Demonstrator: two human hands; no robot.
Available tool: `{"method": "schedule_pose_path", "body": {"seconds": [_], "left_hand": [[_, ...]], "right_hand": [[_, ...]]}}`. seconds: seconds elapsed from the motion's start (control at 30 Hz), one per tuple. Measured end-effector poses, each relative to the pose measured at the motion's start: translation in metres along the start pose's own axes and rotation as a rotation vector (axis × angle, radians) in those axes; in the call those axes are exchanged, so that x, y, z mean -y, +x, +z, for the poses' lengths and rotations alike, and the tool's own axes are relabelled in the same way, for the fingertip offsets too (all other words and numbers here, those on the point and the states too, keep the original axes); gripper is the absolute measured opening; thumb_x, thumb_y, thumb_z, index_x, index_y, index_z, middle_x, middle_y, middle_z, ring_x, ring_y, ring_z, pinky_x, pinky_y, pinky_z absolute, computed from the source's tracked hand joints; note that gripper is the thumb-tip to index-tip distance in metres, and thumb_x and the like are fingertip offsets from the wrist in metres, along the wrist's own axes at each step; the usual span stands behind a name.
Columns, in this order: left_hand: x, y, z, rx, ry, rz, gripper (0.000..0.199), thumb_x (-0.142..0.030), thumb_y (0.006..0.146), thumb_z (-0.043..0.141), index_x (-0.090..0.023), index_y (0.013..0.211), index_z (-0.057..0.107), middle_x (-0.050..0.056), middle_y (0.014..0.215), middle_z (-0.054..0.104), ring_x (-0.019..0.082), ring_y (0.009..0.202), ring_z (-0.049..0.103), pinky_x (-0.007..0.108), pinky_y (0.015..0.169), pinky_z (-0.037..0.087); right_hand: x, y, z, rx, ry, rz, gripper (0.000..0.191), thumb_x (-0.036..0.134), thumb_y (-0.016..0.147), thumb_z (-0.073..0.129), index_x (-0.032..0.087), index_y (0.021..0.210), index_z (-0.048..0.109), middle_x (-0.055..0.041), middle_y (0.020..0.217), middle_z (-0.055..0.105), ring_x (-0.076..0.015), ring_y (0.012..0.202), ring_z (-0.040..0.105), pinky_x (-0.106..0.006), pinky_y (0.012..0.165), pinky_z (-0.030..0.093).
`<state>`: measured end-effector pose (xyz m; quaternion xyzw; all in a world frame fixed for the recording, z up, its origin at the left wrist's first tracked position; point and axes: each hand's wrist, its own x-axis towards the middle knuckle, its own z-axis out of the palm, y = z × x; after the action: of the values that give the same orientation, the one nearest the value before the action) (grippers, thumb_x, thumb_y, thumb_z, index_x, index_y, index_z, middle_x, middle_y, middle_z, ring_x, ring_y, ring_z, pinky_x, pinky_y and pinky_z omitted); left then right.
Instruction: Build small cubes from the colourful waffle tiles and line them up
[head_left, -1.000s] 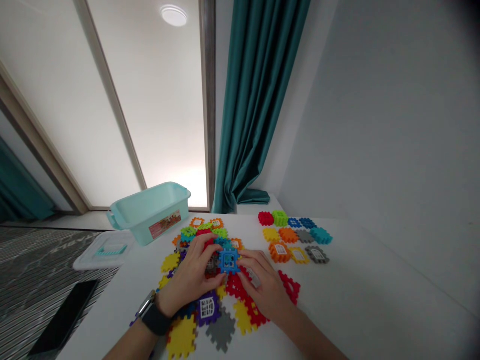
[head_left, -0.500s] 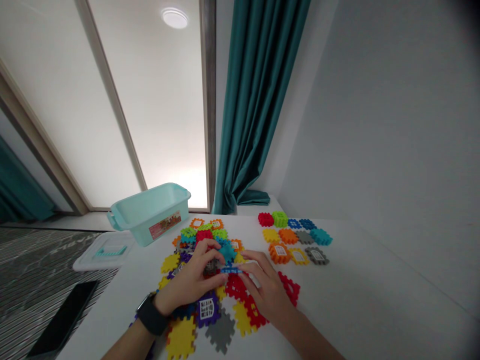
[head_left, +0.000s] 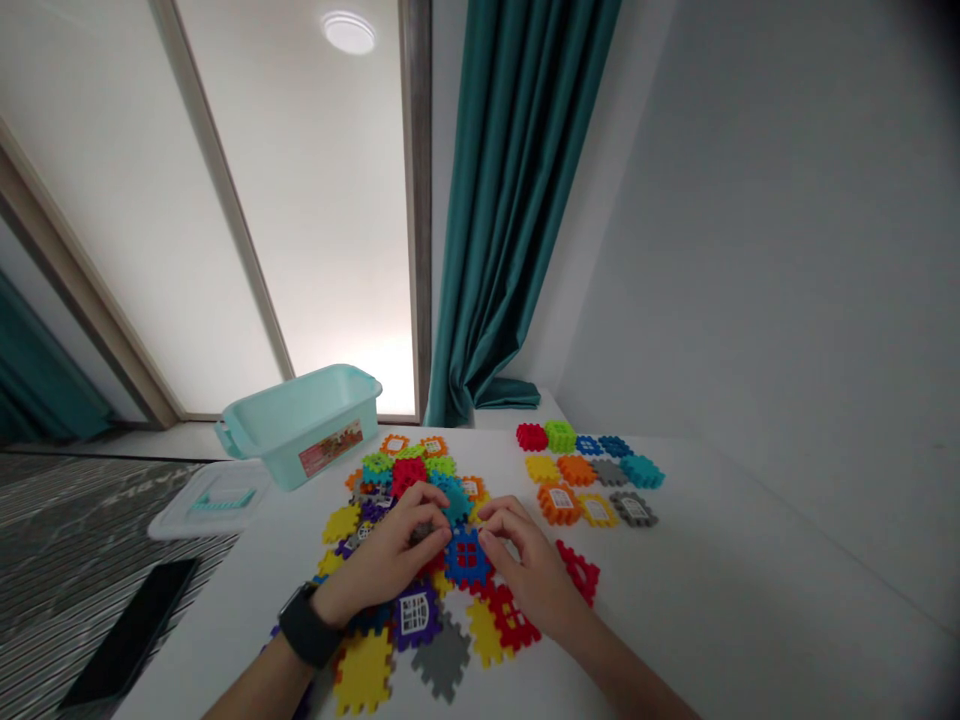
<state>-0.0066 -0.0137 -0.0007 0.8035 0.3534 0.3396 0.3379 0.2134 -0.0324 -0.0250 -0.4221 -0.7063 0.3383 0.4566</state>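
Plastic waffle-grid tiles (head_left: 401, 560) lie in a loose pile on a white table (head_left: 712, 590), chunky, with notched edges and some window cutouts. Going left to right: black phone (head_left: 127, 635) at 8 o'clock from the pile, face down or dark, on the striped carpet (head_left: 60, 540). Clear plastic lid (head_left: 210, 502) with a teal handle at 10 o'clock, at the table's edge. Mint plastic bin (head_left: 300, 430) at 11 o'clock, smooth-walled, with a printed label and side handles.

Left hand (head_left: 379, 565), black watch (head_left: 304, 625) on the wrist, sits half closed over the pile. Its fingers (head_left: 424, 505) curl around a dark grey tile (head_left: 421, 532), mostly hidden; grip unclear. Yellow tile (head_left: 362, 672), purple window tile (head_left: 415, 615) and grey tile (head_left: 441, 655) lie below, at 6 o'clock.

Blue tile (head_left: 466, 558), red window insert, lies flat between the hands. Right hand (head_left: 529, 570) is loosely curled, fingertips (head_left: 487, 538) at the blue tile's right edge; firm hold cannot be confirmed. Red frame tile (head_left: 579, 572) lies just beyond it. Second tile group (head_left: 589, 475), in rough rows, sits at 2 o'clock, below the teal curtain (head_left: 517, 200).
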Motion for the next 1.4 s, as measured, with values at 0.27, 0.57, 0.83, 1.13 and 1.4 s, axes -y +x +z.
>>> {"method": "schedule_pose_path", "body": {"seconds": [0.27,0.57,0.83,1.13,1.4], "left_hand": [[0.0,0.0,0.001,0.011,-0.008,-0.01,0.024,-0.032,0.102,0.05,-0.021,0.084,0.062,0.006,0.117,0.055,0.02,0.107,0.059,0.036,0.099,0.047],[-0.003,0.0,0.0,0.013,-0.007,-0.004,0.021,-0.027,0.101,0.051,-0.021,0.084,0.062,0.006,0.116,0.055,0.02,0.108,0.059,0.037,0.099,0.046],[0.0,0.0,0.001,-0.038,-0.015,0.052,0.005,-0.021,0.095,0.059,-0.022,0.09,0.059,0.006,0.115,0.055,0.021,0.111,0.058,0.038,0.1,0.044],[-0.005,0.0,-0.001,-0.062,0.071,0.074,0.006,-0.024,0.094,0.059,-0.023,0.099,0.062,0.007,0.117,0.056,0.023,0.113,0.058,0.04,0.103,0.045],[-0.003,-0.003,0.0,0.002,0.131,0.11,0.026,-0.028,0.088,0.07,-0.023,0.112,0.061,0.009,0.124,0.058,0.026,0.115,0.059,0.043,0.103,0.048]], "right_hand": [[-0.008,0.002,0.0,0.021,0.108,0.055,0.033,0.042,0.098,0.052,0.022,0.072,0.052,-0.0058,0.103,0.058,-0.0209,0.098,0.058,-0.032,0.085,0.047],[-0.007,0.002,0.001,0.012,0.086,0.055,0.033,0.04,0.099,0.05,0.022,0.072,0.05,-0.0054,0.103,0.058,-0.0201,0.098,0.058,-0.032,0.087,0.047],[-0.004,0.0,0.0,-0.068,-0.105,-0.082,0.016,0.028,0.098,0.053,0.023,0.084,0.059,-0.006,0.105,0.059,-0.0213,0.104,0.06,-0.035,0.093,0.049],[-0.014,-0.005,-0.004,-0.129,-0.346,-0.337,0.016,0.017,0.097,0.053,0.026,0.103,0.065,-0.0086,0.119,0.058,-0.0225,0.112,0.061,-0.038,0.096,0.054],[-0.012,-0.008,-0.008,-0.155,-0.371,-0.471,0.022,0.015,0.097,0.053,0.03,0.109,0.063,-0.0084,0.114,0.061,-0.0228,0.105,0.064,-0.038,0.088,0.058]]}}
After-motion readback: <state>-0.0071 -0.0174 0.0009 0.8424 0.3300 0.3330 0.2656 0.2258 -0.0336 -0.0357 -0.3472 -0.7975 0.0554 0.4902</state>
